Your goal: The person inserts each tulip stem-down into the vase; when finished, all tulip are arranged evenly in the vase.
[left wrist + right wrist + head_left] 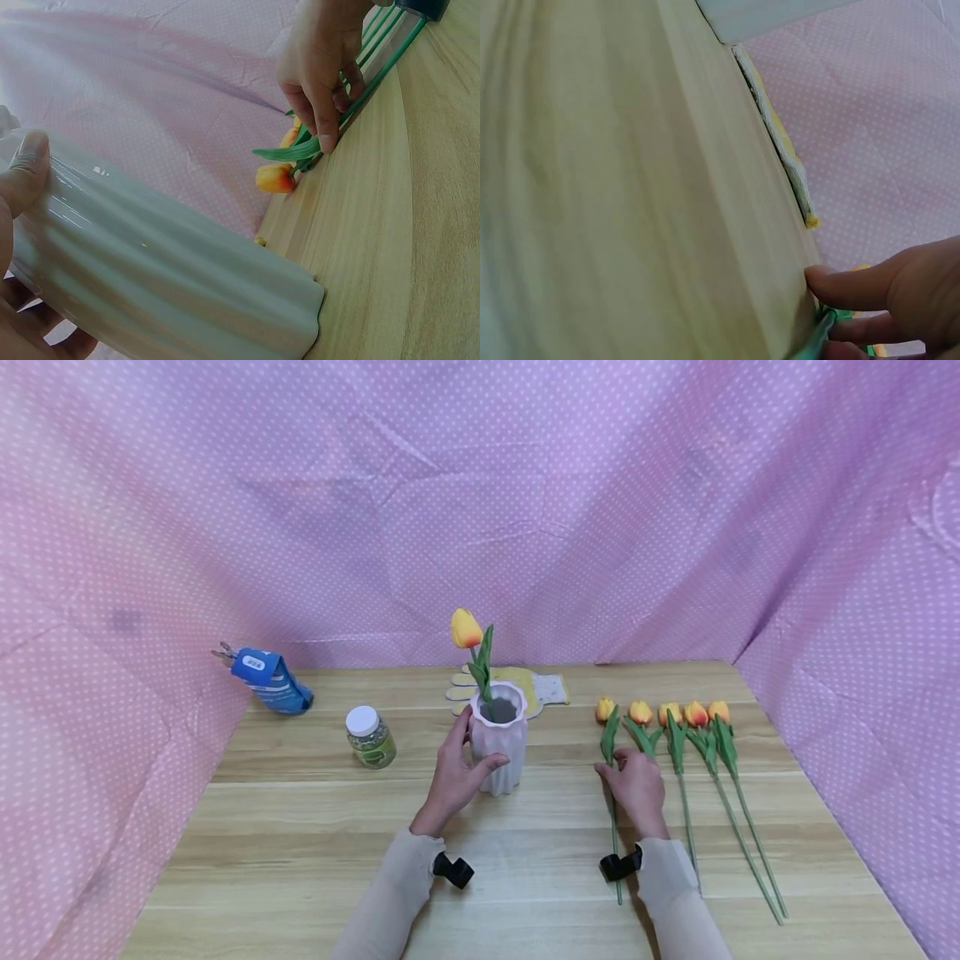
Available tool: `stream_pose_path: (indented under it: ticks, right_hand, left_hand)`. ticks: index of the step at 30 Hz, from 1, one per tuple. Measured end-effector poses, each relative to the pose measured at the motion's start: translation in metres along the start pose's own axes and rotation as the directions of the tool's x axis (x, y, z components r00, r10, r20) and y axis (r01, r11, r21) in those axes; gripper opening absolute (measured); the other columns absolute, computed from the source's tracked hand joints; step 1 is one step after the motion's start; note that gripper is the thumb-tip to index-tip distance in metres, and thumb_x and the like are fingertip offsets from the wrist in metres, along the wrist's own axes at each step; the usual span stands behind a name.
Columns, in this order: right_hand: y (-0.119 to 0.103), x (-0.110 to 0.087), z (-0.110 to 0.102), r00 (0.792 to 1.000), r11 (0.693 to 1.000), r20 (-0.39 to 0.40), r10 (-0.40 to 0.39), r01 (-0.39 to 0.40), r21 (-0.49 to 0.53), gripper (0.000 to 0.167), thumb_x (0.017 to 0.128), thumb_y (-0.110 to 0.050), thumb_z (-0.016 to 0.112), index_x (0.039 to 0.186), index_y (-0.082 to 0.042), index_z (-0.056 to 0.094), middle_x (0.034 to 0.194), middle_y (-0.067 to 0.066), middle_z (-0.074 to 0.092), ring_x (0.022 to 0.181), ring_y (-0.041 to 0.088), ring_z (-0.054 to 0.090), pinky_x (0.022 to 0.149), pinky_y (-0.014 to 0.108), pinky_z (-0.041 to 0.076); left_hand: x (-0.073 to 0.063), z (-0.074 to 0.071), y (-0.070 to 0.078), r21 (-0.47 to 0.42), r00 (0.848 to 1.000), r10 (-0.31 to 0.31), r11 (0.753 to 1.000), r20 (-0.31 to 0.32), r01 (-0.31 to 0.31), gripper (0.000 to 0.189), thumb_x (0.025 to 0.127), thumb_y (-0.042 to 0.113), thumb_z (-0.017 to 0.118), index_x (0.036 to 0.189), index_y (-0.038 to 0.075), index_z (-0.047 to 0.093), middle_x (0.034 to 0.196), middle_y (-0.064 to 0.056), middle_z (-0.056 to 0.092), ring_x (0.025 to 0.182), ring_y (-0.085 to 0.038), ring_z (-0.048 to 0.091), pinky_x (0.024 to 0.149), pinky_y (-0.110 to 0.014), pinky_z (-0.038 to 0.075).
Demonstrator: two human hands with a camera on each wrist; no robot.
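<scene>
Head: between the worktop's side edges, the left hand clasps the fluted vase, apparently steadying it; nearer the right edge, the right hand pinches the leftmost loose tulip. Left wrist: that clasp straddles the vase. Right wrist: the pinch includes leaf, probably for purchase

Soft light, glints on vase, hazy right wrist view

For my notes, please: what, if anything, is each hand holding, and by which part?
Left hand: pale vase, held by its upper body. Right hand: leftmost lying tulip, apparently pinched by its stem, near the leaves.
</scene>
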State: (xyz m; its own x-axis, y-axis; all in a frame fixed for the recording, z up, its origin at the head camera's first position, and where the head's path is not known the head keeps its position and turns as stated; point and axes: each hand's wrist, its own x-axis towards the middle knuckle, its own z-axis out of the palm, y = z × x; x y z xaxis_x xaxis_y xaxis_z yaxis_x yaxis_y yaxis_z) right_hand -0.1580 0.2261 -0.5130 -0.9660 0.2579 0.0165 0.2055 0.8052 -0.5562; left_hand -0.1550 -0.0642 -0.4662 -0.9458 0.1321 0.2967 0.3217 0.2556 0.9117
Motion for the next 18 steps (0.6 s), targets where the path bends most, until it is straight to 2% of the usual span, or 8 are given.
stream_pose_path:
  ticks: [6, 11, 18]
  right_hand:
    - [0.0003, -0.0018, 0.0015, 1.0, 1.0, -0.012, -0.01, 0.01, -0.004, 0.036, 0.089, -0.026, 0.074, 0.111, 0.002, 0.072, 0.1, 0.022, 0.072, 0.089, 0.036, 0.067, 0.063, 0.044, 0.053]
    - [-0.0011, -0.0037, -0.0001, 1.0, 1.0, 0.012, -0.01, 0.01, -0.013, 0.033, 0.087, -0.027, 0.076, 0.1, 0.003, 0.073, 0.088, 0.018, 0.067, 0.076, 0.028, 0.06, 0.054, 0.031, 0.042]
    - [-0.0029, -0.0096, -0.0024, 0.999, 1.0, 0.043, 0.005, -0.004, -0.02, 0.033, 0.087, -0.023, 0.077, 0.103, 0.006, 0.072, 0.097, 0.023, 0.072, 0.088, 0.035, 0.067, 0.067, 0.044, 0.054]
  left_hand:
    - [0.0001, 0.0003, -0.0008, 0.003, 1.0, 0.0, 1.0, -0.005, 0.0, 0.091, 0.085, 0.029, 0.081, 0.157, 0.011, 0.029, 0.154, -0.012, 0.047, 0.134, -0.033, 0.052, 0.112, -0.055, 0.044]
    - [-0.0001, 0.0001, -0.0023, -0.002, 1.0, 0.008, 1.0, -0.004, -0.008, 0.092, 0.085, 0.032, 0.08, 0.157, 0.01, 0.028, 0.154, -0.013, 0.047, 0.135, -0.033, 0.052, 0.112, -0.055, 0.044]
    - [-0.0001, 0.0, -0.0021, 0.0, 1.0, 0.002, 1.0, 0.001, -0.002, 0.092, 0.085, 0.033, 0.08, 0.158, 0.011, 0.028, 0.155, -0.013, 0.045, 0.136, -0.034, 0.051, 0.113, -0.055, 0.044]
